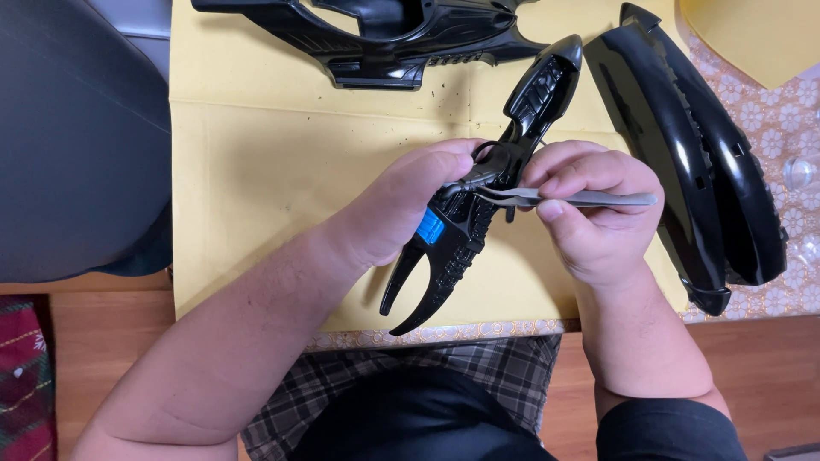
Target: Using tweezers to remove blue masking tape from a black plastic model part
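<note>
Two hands at work over a yellow sheet [256, 171], and we list what lies about them from left to right.

Far left: a dark rounded mass [77, 137], resting off the sheet's edge.

Left of centre: our left hand [401, 205], closed around a long black plastic part [457, 248]. We see the thumb and fingers wrapped about its middle, near a small blue tab [430, 227]. The part runs on a slant, its forked end pointing near and its hollow pointed end pointing far and right, raised above the sheet.

Far centre: a second black plastic piece [384, 38], open-framed, lying flat on the sheet.

Right of centre: our right hand [598, 222], curled shut and pinching metal tweezers [581, 198] between thumb and forefinger. The tweezers lie level, their tips pointing left and meeting the held part just beside the left thumb. Whether the tips grip anything we cannot tell.

Right: a long curved glossy black shell [683, 154], lying across the sheet's right edge onto a floral patterned cloth [786, 111].

Near: a wooden table edge [111, 341] and a checked garment [359, 384].
</note>
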